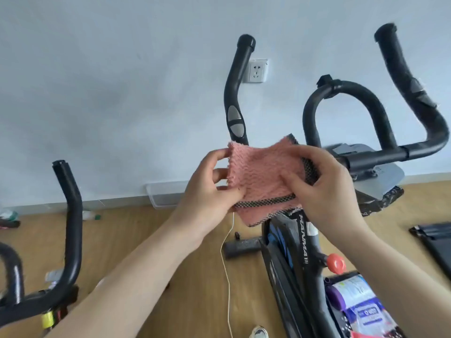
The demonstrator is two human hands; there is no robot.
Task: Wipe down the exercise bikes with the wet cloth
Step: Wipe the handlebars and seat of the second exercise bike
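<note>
A pink cloth (258,172) with a dark mesh trim is held up in front of me, folded over. My left hand (207,189) pinches its left edge and my right hand (324,186) grips its right side, thumb on the front. Behind and below the cloth stands a black exercise bike (300,264) with curved handlebars (346,98), a grey console (380,176) and a red knob (336,263). A second black exercise bike (70,215) shows its handlebar at the left. The cloth touches neither bike.
A white wall with a socket (257,70) is straight ahead. A thin white cord (227,264) hangs down over the wooden floor. A clear plastic tray (166,193) lies by the skirting. A dark mat (436,242) sits right, a printed bag (361,308) bottom right.
</note>
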